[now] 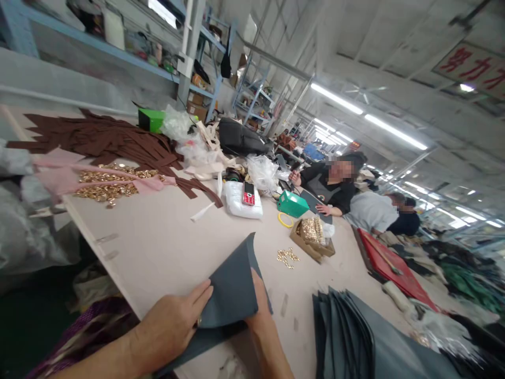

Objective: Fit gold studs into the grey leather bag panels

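A dark blue-grey sheet of leather-like material point(232, 289) is held up, bent, over the near part of the table. My left hand point(173, 318) grips its left edge, fingers closed and thumb hidden behind or below them. Something small and gold-coloured shows by a finger of that hand; whether it is a ring or a fitting I cannot tell. My right hand point(258, 300) is closed round the right side of the sheet, with part of the fingers hidden by it. Small gold metal pieces point(288, 258) lie loose beyond the right hand.
Stacked blue-grey pieces point(343, 337) stand at the near right. An open carton point(315, 247) holds gold fittings. Brown strips point(106, 137) and a gold heap point(114, 181) lie left. A red-keyed phone point(249, 193) rests on a white packet. A co-worker point(335, 181) sits opposite.
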{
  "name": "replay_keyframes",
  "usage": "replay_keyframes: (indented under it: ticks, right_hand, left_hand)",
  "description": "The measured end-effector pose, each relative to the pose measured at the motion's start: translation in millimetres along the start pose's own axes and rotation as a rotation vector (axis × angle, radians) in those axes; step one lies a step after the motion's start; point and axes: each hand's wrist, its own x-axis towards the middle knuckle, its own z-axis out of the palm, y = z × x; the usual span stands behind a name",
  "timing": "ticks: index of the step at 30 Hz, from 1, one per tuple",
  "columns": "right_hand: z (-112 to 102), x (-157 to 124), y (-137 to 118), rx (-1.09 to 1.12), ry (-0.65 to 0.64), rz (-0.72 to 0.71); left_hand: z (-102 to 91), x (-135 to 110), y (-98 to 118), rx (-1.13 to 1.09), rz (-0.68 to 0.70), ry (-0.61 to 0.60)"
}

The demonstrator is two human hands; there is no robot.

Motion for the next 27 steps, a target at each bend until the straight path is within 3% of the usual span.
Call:
replay_keyframes:
  ticks: [6, 11, 15, 22, 24, 27]
  right_hand:
    - [-48, 31, 79, -0.319, 0.057, 0.225]
    - [-50, 51, 105, -0.508, 0.019, 0.259]
    - [-43, 63, 106, -0.575, 0.018, 0.281]
    - [-67, 63, 89, -0.462, 0.007, 0.270]
    - [-69, 56, 69, -0.316, -0.007, 0.251]
    - [-57, 41, 26, 0.103, -0.034, 0.207]
  left_hand:
    - [4.3, 2, 6, 0.035, -0.083, -0.061]
    - [21.0, 2, -1, 0.041, -0.085, -0.094]
    - [31.2, 5, -5, 0.041, -0.089, -0.030]
    - [4.5, 1, 8, -0.035, -0.083, -0.048]
    - [1.5, 0, 8, -0.054, -0.045, -0.008]
    - [4.2, -2, 3, -0.044, 0.040, 0.050]
